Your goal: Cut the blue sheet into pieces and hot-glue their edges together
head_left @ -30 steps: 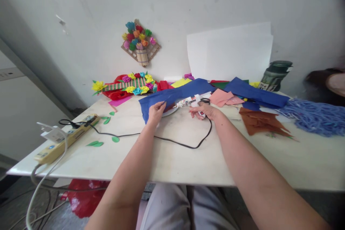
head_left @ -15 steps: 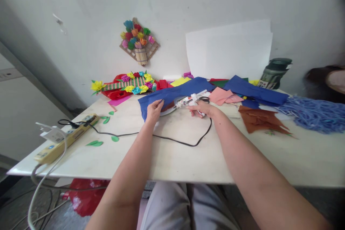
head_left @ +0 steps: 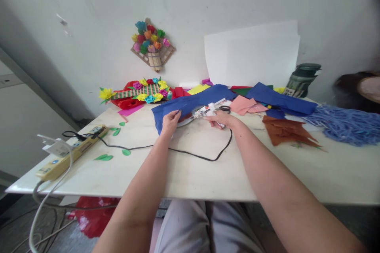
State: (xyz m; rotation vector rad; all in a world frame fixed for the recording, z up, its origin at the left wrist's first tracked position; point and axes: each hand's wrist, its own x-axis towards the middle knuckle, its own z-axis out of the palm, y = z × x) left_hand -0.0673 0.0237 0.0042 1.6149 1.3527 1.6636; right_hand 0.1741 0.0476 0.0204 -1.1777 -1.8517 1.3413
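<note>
Nearest, black cord (head_left: 213,160) bows across table (head_left: 204,182) & passes L forearm toward power strip (head_left: 49,169); a forearm snag could tug the tool, prob. worst risk. R hand (head_left: 220,119) is wrapped round white glue gun (head_left: 211,109), mid-table, nozzle twd L hand (head_left: 170,121). If hot, a slip = burnt fingertips. L fingers bunched by white plate (head_left: 184,123) & blue paper (head_left: 192,101); can't tell if pinching anything. Paper overhangs close by, so stray glue could stick it. Scissors (head_left: 225,108) just behind gun, could get knocked.
</note>
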